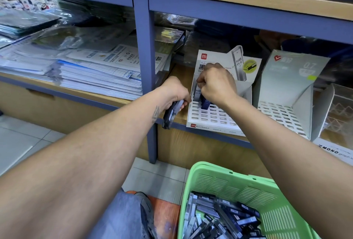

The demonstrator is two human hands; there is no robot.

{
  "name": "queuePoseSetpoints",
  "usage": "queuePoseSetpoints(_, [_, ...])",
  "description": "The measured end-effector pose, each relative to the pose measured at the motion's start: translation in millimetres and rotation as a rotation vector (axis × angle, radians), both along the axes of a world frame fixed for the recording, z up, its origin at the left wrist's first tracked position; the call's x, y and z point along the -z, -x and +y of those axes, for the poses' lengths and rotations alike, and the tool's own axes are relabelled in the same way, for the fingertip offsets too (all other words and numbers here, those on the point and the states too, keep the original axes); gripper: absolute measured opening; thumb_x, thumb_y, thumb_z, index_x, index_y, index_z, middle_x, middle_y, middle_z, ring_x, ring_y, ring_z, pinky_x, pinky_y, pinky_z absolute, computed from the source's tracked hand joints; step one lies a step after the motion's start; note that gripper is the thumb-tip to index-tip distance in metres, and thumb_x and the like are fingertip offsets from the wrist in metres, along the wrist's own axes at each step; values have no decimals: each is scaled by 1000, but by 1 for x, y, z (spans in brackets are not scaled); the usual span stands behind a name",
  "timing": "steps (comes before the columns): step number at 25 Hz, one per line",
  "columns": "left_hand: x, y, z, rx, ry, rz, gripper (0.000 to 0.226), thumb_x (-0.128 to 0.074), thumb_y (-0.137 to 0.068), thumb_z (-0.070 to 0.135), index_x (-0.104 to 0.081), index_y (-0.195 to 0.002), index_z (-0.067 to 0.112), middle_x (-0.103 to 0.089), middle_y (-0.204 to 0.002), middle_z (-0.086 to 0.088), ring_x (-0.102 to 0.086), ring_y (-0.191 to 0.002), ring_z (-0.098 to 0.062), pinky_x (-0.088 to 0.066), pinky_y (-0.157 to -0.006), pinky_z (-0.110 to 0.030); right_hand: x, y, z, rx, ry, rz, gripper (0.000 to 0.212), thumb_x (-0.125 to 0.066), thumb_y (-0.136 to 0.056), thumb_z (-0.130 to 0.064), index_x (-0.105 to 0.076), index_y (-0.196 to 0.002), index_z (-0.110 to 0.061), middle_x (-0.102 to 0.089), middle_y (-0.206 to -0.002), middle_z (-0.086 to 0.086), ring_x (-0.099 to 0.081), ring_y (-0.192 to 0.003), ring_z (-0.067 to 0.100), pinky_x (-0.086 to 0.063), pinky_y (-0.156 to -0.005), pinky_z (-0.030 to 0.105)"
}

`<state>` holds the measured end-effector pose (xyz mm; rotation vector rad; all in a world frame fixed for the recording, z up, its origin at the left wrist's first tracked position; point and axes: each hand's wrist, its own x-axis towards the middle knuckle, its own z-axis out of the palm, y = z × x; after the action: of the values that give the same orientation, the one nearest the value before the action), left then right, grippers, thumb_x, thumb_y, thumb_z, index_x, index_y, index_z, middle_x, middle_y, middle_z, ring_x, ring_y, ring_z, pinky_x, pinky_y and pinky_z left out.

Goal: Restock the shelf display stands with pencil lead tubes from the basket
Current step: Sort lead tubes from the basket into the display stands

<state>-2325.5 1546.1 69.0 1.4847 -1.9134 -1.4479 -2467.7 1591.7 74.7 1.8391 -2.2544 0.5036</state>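
Observation:
A white HB 0.5 display stand (210, 118) with rows of slots sits on the shelf. A few lead tubes (205, 103) stand in its back rows. My right hand (217, 84) is curled over them, pinching a lead tube down into a slot. My left hand (174, 93) hovers just left of the stand and grips a bundle of dark lead tubes (170, 114) pointing downward. A green basket (238, 187) at the bottom right holds several loose lead tubes (221, 217). A second grey 0.7 display stand (282, 112) to the right has bare slots.
A blue shelf post (145, 66) rises left of the stands. Stacks of plastic-wrapped paper goods (91, 66) fill the left bay. A clear holder (338, 110) and a MONO box (332, 150) sit at the far right. Tiled floor lies below.

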Motion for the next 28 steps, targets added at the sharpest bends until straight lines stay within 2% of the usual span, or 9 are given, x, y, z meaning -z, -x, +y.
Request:
queuePoseSetpoints(3, [-8, -2, 3, -60, -38, 64, 15, -70, -84, -6, -58, -82, 2, -59, -55, -13, -52, -36, -18, -47, -41, -24, -4, -3, 14, -92, 50, 16, 25, -58, -95, -20, -74, -114, -17, -66, -116, 6, -57, -112, 28, -48, -90, 38])
queuePoseSetpoints(6, [-17, -3, 7, -160, -97, 240, 14, -67, -87, -5, -60, -80, 4, -58, -51, -10, -52, -37, -17, -48, -42, -25, -4, -13, 38, -111, 177, -503, 10, -60, -95, -20, -69, -98, -18, -73, -86, 5, -68, -80, 22, -53, -68, 35])
queuePoseSetpoints(9, [-21, 1, 17, -249, -92, 380, 15, -70, -86, -5, -62, -76, 2, -60, -55, -11, -55, -37, -16, -48, -41, -24, -2, -22, 66, -136, -149, -1085, 19, -65, -98, -26, -62, -92, -8, -74, -72, 16, -71, -59, 25, -52, -49, 30])
queuePoseSetpoints(11, [-20, 6, 23, -300, -73, 445, 14, -68, -85, -8, -61, -77, 0, -57, -57, -15, -53, -33, -16, -46, -39, -22, -1, -24, 82, -155, -421, -1355, 31, -67, -97, -30, -60, -102, 0, -74, -79, 22, -75, -71, 32, -60, -55, 29])
queuePoseSetpoints(14, [-17, 12, 31, -336, -28, 502, 12, -67, -84, -10, -62, -80, 0, -56, -53, -14, -52, -36, -18, -46, -40, -23, 2, -23, 92, -226, -563, -1663, 30, -71, -93, -18, -58, -105, 6, -73, -88, 27, -75, -86, 38, -63, -69, 30])
queuePoseSetpoints(18, [-12, 16, 35, -325, 23, 543, 10, -70, -84, -7, -67, -82, 3, -61, -56, -12, -58, -45, -20, -53, -46, -27, 6, -25, 91, -240, -511, -1707, 29, -73, -83, 3, -63, -107, 15, -70, -92, 20, -75, -85, 34, -61, -71, 26])
queuePoseSetpoints(21, [-11, 16, 35, -313, -23, 641, 15, -71, -84, -8, -68, -96, 2, -63, -64, -14, -60, -49, -22, -55, -52, -31, 8, -22, 88, -191, -413, -1711, 24, -72, -83, 8, -65, -104, 17, -71, -89, 19, -75, -83, 33, -63, -72, 27])
queuePoseSetpoints(25, [-10, 20, 43, -267, -95, 778, 27, -72, -85, -9, -62, -100, 11, -67, -70, -16, -64, -53, -23, -60, -58, -36, 8, -19, 82, -148, -254, -1748, 12, -69, -84, 13, -65, -95, 15, -73, -78, 16, -76, -78, 32, -63, -74, 30])
queuePoseSetpoints(28, [-8, 25, 48, -179, -149, 812, 27, -72, -86, -8, -65, -111, 0, -68, -74, -13, -65, -61, -19, -61, -62, -35, 5, -19, 78, -146, -151, -1803, 5, -65, -85, 16, -65, -90, 14, -73, -73, 17, -75, -70, 28, -63, -68, 26])
